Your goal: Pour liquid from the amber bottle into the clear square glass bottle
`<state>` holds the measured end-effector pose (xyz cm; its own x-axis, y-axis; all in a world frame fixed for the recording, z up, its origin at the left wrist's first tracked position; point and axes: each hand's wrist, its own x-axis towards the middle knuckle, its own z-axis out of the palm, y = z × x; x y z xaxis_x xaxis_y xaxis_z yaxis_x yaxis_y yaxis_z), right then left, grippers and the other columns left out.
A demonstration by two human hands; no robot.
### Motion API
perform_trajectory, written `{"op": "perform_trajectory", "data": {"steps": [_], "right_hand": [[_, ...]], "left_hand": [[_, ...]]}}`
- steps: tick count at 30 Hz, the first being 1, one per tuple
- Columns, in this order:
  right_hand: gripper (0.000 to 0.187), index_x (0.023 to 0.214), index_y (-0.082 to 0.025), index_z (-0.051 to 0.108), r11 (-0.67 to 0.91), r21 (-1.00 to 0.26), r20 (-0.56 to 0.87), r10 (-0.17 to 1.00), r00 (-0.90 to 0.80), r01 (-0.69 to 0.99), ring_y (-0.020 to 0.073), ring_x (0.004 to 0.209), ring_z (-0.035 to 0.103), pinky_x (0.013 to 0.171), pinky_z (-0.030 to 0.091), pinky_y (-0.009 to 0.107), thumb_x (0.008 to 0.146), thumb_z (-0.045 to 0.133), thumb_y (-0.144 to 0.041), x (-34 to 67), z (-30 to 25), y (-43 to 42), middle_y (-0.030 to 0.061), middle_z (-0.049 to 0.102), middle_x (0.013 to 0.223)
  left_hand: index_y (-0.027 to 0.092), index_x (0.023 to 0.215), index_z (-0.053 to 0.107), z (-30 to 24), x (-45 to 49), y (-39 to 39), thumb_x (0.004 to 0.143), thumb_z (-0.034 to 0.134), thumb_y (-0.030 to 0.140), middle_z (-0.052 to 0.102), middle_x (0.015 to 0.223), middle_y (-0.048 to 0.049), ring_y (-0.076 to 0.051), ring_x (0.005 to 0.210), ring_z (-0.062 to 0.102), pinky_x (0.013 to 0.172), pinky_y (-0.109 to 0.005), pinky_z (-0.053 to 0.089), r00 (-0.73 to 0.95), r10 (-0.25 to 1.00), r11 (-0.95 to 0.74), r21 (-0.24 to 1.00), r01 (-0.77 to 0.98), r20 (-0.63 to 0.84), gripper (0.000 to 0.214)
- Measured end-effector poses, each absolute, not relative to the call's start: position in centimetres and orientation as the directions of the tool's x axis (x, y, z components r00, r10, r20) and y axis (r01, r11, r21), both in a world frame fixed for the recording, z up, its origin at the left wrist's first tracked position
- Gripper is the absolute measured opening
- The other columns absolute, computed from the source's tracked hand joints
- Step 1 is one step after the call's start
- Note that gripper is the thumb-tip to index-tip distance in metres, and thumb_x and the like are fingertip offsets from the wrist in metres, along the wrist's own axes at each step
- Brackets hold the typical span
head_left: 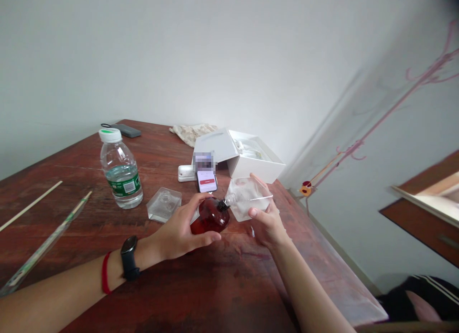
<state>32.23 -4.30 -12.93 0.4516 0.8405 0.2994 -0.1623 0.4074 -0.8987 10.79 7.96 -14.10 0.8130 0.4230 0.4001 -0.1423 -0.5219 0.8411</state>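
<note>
My left hand (181,231) wraps round a rounded amber bottle (215,216), tilted with its black mouth to the upper right. In my right hand (269,223) lies a clear, angular bottle (249,199), tipped on its side, its neck pointing left. The two mouths meet, or nearly so; whether liquid passes between them I cannot tell. A clear block-shaped piece (164,205) with a round raised part rests on the table, left of the amber bottle. Beyond my hands lies a phone (207,181), its screen lit.
A half-full water bottle (124,182) stands at left, near wrapped chopsticks (50,242) and a loose stick (32,205). Behind are an open white box (256,168), its lid (215,145), a white device (186,173), a cloth (193,132) and a grey case (127,130).
</note>
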Motion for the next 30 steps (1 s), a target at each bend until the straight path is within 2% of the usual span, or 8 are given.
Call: {"op": "perform_trajectory", "data": {"steps": [3,10,26,30], "right_hand": [[0.085,0.14,-0.033,0.061,0.403,-0.899,0.294,0.843,0.45,-0.169,0.0303,0.114,0.072,0.095,0.061,0.042,0.064,0.099,-0.037,32.2,-12.93,-4.28,0.0054,0.076,0.128],[0.085,0.141,-0.034,0.061,0.416,-0.894,0.309,0.843,0.441,-0.169,0.0279,0.115,0.072,0.096,0.06,0.038,0.065,0.099,-0.036,32.24,-12.98,-4.3,0.004,0.077,0.128],[0.086,0.143,-0.033,0.061,0.44,-0.889,0.341,0.82,0.459,-0.127,0.0291,0.117,0.072,0.099,0.059,0.041,0.065,0.099,-0.039,31.89,-12.94,-4.22,0.0058,0.076,0.13],[0.09,0.145,-0.033,0.057,0.443,-0.887,0.34,0.821,0.459,-0.134,0.0297,0.117,0.072,0.097,0.06,0.043,0.065,0.098,-0.038,31.67,-12.73,-4.27,0.0067,0.075,0.131]], "left_hand": [[0.022,0.143,0.046,-14.14,10.77,7.95,0.087,0.081,0.053,0.068,0.135,-0.0118,-0.033,0.122,0.067,0.108,-0.044,0.05,0.813,0.423,-0.521,0.842,-0.142,0.399,0.072],[0.023,0.143,0.045,-14.26,10.7,8.02,0.087,0.081,0.053,0.069,0.134,-0.0112,-0.033,0.121,0.068,0.107,-0.044,0.05,0.815,0.418,-0.523,0.84,-0.145,0.401,0.073],[0.023,0.144,0.044,-14.29,10.72,7.97,0.088,0.081,0.052,0.068,0.138,-0.0128,-0.033,0.123,0.067,0.107,-0.045,0.049,0.823,0.408,-0.51,0.846,-0.154,0.396,0.073],[0.023,0.144,0.044,-14.4,10.74,8.02,0.087,0.082,0.051,0.068,0.137,-0.0114,-0.032,0.123,0.066,0.108,-0.044,0.049,0.821,0.402,-0.514,0.842,-0.164,0.405,0.074]]}}
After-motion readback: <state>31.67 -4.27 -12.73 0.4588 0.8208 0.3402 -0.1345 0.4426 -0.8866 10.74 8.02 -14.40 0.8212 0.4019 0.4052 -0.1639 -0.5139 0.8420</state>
